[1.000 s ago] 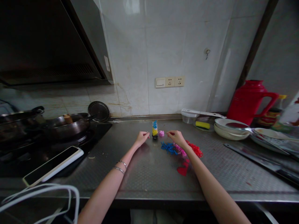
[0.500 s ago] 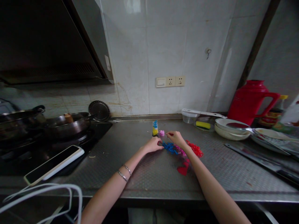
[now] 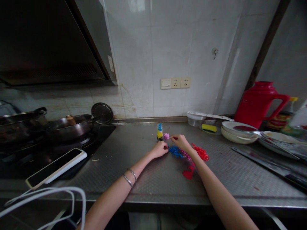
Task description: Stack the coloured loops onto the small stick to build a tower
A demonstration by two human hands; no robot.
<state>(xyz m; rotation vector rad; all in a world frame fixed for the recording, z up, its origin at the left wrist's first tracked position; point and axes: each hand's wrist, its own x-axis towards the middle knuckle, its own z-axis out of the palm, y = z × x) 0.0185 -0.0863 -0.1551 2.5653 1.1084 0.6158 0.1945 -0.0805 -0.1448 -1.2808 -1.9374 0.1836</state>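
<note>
In the head view, both hands are over the steel counter [image 3: 155,185]. The left hand [image 3: 158,149], with two bracelets [image 3: 128,181] on its forearm, has its fingertips close together just beside the left edge of the blue links [image 3: 176,152]; whether they hold anything, I cannot tell. The right hand [image 3: 180,140] is above and behind that pile, thumb and forefinger narrow and pointing left; any small piece between them is too small to make out. Just left of those fingertips sits a pink lump [image 3: 166,136], and beside it the yellow-and-blue bag [image 3: 160,131] stands upright, just behind the left hand. The pink links [image 3: 185,155] lie partly behind the right wrist, between the blue links and the red links [image 3: 201,154]. A red heart [image 3: 188,173] lies nearer the front, left of the right forearm. Further right are a yellow sponge [image 3: 209,128] and a red flask [image 3: 255,103]; well to the left, a device [image 3: 55,167] lies in front of a pan [image 3: 72,130].
</note>
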